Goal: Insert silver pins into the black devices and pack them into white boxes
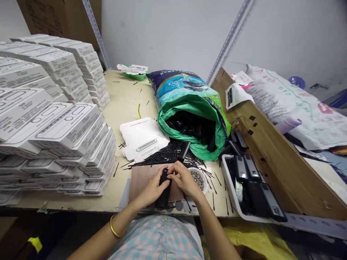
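Note:
A long black plastic case (163, 199) stands tilted over a brown wooden board (139, 180) at the table's front edge. My left hand (155, 187) is wrapped round its upper part, thumb along the near face. At the case's top end, my right hand (184, 180) has thumb and forefinger pinched together against it; anything small between those fingertips is hidden. Just right of my right hand sits a white bowl (205, 177) of small metal parts (197, 179). Behind the board lies a heap of thin black sticks (162, 155), with another black case (184, 151) resting on it.
Stacks of white boxes (67, 126) fill the left side. A green-lined sack (187, 104) holding black pieces lies open at the back. Flattened white cartons (142, 135) lie beside it. At right, a white tray (230, 191) of black cases stands against a wooden partition (271, 162).

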Demonstrator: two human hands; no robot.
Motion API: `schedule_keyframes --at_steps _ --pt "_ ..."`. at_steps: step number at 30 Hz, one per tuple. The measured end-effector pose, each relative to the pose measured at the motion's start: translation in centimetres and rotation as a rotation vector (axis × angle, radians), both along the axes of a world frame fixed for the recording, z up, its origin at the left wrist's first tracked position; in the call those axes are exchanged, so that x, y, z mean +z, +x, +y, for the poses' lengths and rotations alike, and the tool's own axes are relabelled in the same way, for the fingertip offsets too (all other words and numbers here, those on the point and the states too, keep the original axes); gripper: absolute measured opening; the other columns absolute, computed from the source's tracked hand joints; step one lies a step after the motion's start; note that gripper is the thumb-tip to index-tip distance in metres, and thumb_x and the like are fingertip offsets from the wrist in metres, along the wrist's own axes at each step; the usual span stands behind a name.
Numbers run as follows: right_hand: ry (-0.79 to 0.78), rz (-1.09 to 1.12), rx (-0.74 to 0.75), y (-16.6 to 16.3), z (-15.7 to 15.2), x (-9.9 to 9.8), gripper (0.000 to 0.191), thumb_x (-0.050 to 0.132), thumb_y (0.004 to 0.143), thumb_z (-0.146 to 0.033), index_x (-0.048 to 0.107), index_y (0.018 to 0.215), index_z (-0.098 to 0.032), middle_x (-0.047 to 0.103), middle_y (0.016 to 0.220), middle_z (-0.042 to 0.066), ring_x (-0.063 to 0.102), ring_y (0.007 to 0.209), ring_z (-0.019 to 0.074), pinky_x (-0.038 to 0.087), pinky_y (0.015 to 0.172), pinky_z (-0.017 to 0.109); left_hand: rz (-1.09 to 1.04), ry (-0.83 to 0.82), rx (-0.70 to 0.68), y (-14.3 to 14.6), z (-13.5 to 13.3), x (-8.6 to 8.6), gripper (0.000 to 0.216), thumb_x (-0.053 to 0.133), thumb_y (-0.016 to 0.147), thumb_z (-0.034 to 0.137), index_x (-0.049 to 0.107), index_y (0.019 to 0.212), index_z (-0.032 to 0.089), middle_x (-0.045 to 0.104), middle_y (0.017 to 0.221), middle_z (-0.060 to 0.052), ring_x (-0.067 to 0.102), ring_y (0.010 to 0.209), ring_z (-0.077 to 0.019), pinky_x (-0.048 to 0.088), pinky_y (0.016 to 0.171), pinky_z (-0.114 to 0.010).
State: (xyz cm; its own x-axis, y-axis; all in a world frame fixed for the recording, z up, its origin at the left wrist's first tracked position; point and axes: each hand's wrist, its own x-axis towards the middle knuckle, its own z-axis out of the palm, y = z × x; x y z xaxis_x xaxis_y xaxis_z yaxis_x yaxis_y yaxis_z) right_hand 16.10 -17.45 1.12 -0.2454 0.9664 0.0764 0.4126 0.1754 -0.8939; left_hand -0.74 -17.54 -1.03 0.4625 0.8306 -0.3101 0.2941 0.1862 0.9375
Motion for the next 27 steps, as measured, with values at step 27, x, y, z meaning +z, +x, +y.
schedule_keyframes --at_steps 27 --pt "-0.134 0.120 -0.064 0.42 -0.22 -0.47 0.009 0.053 0.085 -0.024 0.055 0.079 -0.017 0.058 0.077 0.001 0.052 0.071 0.0132 0.039 0.066 0.024 -0.057 0.076 0.071 -0.62 0.58 0.71 0.029 0.054 0.085 0.045 0.060 0.095 0.019 0.052 0.099 -0.007 0.054 0.087 -0.0193 0.049 0.075 -0.031"
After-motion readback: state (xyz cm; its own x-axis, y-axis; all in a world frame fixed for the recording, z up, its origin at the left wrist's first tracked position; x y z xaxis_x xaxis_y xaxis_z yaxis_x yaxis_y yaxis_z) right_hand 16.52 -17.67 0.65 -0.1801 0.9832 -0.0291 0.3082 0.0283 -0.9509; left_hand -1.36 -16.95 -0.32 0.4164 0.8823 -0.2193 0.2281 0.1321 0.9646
